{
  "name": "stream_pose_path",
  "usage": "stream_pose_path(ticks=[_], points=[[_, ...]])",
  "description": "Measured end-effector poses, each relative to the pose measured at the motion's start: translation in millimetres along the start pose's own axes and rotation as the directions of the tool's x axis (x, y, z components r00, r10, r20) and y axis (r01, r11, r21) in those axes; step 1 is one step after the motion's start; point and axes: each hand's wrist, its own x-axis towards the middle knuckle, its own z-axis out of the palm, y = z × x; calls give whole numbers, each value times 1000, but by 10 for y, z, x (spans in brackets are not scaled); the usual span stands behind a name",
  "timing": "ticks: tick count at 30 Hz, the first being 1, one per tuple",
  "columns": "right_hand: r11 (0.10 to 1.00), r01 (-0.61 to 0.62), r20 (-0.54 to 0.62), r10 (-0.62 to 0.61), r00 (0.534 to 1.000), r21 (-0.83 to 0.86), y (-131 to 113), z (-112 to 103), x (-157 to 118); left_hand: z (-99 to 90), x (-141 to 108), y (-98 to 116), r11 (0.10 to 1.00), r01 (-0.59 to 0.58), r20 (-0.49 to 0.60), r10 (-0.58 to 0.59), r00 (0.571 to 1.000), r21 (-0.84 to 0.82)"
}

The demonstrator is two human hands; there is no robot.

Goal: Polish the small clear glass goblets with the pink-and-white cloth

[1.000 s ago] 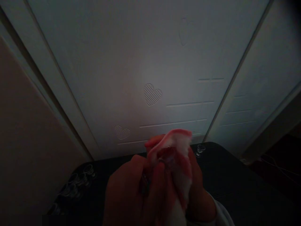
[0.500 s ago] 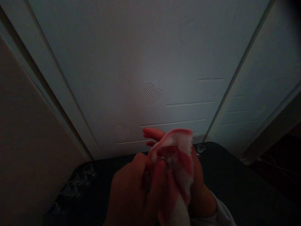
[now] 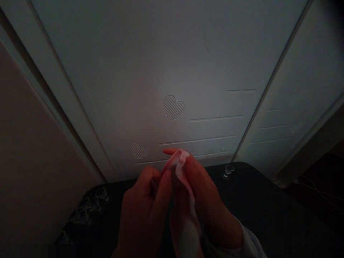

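A pink and white cloth (image 3: 185, 215) hangs between my two hands at the bottom middle, its upper edge folded up. My left hand (image 3: 146, 208) is closed, its thumb and fingers pinching the cloth's left side. On the other side, my right hand (image 3: 209, 200) presses the cloth with bent fingers, one fingertip sticking out to the left behind it. Whatever is inside the folds is hidden now. To the right of my hands a small clear glass (image 3: 228, 171) stands on the dark table (image 3: 258, 204).
Several small clear glasses (image 3: 85, 211) stand close together along the table's left edge. Behind the table rises a pale panel (image 3: 150, 71) with carved hearts and lines. White cables (image 3: 317, 188) run at the far right.
My right hand has turned and closed over the cloth, moving left. The cloth has folded inward, covering the clear glass piece seen in it before. The small glass at right is less covered.
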Motion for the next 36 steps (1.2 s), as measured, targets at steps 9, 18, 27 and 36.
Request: stream_pose_path(ticks=[9,18,27,36], points=[[969,46,-310,-123,943,-245,-73,-42,104,24,120,-133,953,112,-65,-135,989,-280],[987,-77,-321,120,939,144,-5,-40,167,122,168,-212,860,178,-79,-244,967,-479],[997,-5,-229,24,973,80,153,-2,167,221,158,-192,892,111,-162,-200,966,-438],[943,-91,-261,180,948,320,33,31,170,251,130,-166,891,107,-165,-198,966,-441]])
